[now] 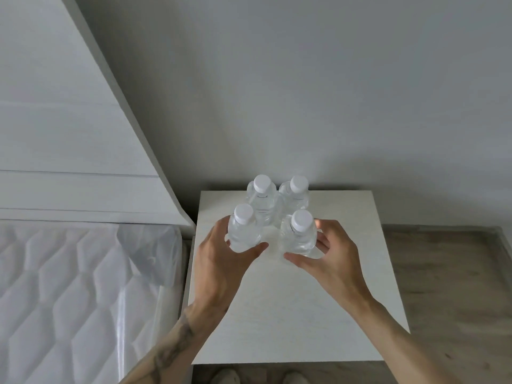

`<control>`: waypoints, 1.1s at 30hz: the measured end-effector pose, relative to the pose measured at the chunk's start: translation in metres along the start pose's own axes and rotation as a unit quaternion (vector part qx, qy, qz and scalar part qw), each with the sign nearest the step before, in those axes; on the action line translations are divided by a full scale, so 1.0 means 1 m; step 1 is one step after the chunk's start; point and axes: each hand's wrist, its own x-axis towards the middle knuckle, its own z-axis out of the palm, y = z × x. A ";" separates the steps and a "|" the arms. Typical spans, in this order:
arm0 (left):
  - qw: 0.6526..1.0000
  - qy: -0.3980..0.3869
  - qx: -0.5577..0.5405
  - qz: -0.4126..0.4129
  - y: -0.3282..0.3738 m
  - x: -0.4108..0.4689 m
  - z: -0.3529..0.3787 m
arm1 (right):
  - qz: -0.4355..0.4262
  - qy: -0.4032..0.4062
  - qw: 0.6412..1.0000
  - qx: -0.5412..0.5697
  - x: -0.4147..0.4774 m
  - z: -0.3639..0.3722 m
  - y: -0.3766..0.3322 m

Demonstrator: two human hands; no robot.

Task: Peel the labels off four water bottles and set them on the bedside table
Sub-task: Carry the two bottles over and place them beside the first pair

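White bedside table [318,300] by the wall, four bare bottles grouped at its far edge.

My left hand [219,259] wraps the near-left bottle [243,231]; my right hand [329,256] cups the near-right bottle [300,234], fingers looser; both steadied upright, closing a neat square.

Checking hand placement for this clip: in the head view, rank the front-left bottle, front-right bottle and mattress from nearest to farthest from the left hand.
1. Front-left bottle, gripped in the left hand.
2. Front-right bottle, just right, at the right hand.
3. Mattress, off the table's left side.
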 end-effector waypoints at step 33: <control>0.991 -0.055 0.001 0.119 -0.025 0.023 0.017 | -0.007 -0.049 0.998 0.025 0.025 0.005 0.025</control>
